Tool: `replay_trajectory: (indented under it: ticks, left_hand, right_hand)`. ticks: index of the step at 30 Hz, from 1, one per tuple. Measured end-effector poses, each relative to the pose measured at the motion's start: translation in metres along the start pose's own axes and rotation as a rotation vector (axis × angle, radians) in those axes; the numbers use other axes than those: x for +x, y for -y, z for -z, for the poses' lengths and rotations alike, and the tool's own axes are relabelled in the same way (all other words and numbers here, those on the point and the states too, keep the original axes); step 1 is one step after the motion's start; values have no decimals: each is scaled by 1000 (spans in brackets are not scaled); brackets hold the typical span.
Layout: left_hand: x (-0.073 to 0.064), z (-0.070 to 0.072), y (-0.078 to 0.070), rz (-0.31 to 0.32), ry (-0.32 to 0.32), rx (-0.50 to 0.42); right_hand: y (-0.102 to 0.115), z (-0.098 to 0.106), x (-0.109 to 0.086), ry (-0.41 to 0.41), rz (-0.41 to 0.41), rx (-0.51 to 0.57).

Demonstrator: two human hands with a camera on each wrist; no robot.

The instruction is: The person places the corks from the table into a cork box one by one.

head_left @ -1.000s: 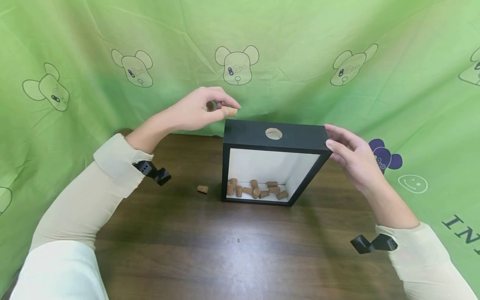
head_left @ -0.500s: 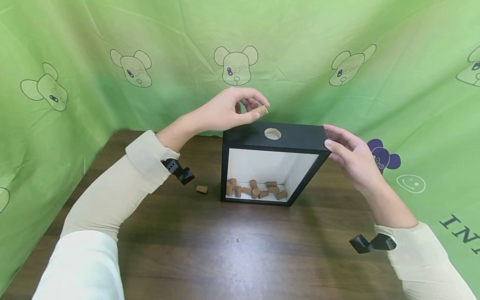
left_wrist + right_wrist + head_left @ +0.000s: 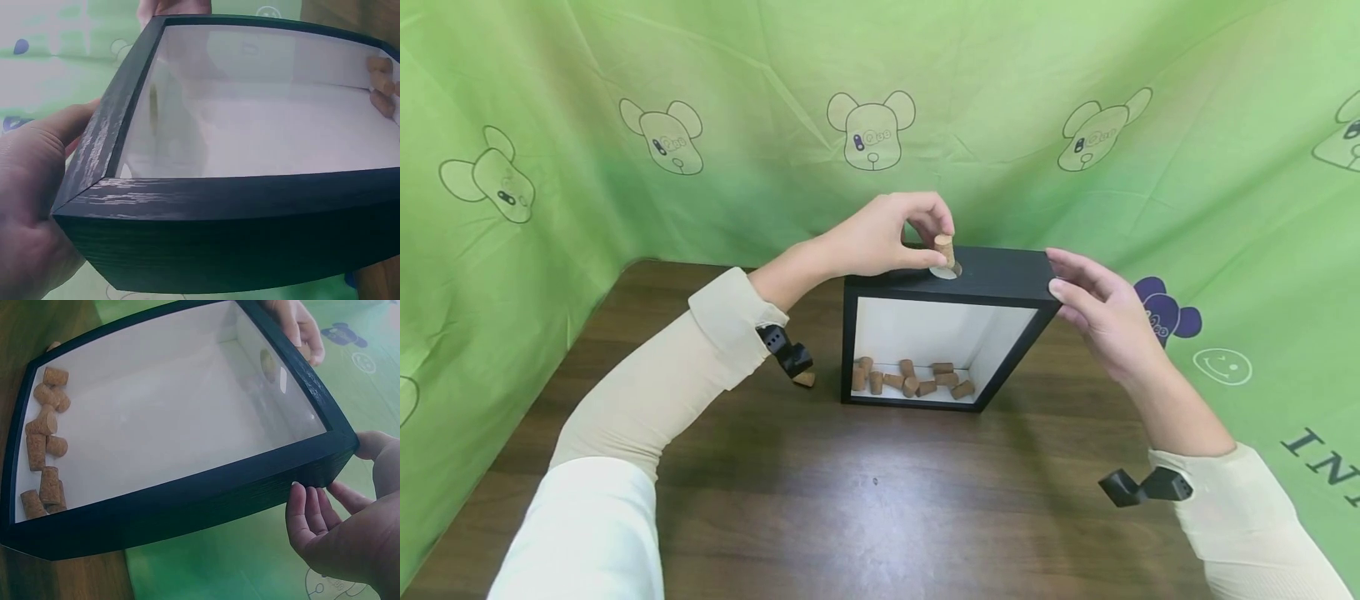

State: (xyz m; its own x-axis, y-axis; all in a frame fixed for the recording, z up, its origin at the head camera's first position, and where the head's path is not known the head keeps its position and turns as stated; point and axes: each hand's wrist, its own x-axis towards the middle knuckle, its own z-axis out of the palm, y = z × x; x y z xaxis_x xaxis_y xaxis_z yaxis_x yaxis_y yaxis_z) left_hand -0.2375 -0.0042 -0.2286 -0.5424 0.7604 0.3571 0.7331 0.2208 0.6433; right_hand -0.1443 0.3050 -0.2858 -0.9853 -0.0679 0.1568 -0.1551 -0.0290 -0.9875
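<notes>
A black-framed shadow box with a clear front stands upright on the wooden table. Several corks lie along its white floor; they show in the right wrist view as a cluster of corks. My left hand pinches one cork upright between thumb and fingertips, right at the round hole in the box's top. The held cork is hidden in the left wrist view. With thumb and fingers, my right hand grips the box's top right corner.
Left of the box, a loose cork lies on the brown table, partly covered by the left wrist camera. Behind everything hangs a green curtain with printed bear heads.
My left hand has moved right with the cork, from above the box's left end to the hole, and lowered it while turning it upright. The right hand keeps its hold on the corner.
</notes>
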Motion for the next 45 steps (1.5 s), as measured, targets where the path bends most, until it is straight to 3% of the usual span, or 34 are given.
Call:
replay_trajectory:
  ticks: [7,12,17,25,31,37,45]
  left_hand:
    - [-5,7,2,57,2,71]
    - [-21,20,10,105,-36,65]
    - [-48,34,27,164,-82,62]
    - [-108,45,58,276,-156,38]
    - [-150,35,87,361,-140,-2]
    - [-184,8,119,413,-91,-47]
    - [-212,-28,151,412,-14,-77]
  right_hand:
    - [1,-2,-1,-16,1,-16]
    - [2,-3,-2,-12,1,-13]
    - [3,-3,-3,-8,5,-15]
    - [5,-4,-5,-21,3,-28]
    - [5,-4,-5,-11,9,-14]
    - [4,-3,-5,-26,1,-35]
    - [5,-3,-5,-33,1,-49]
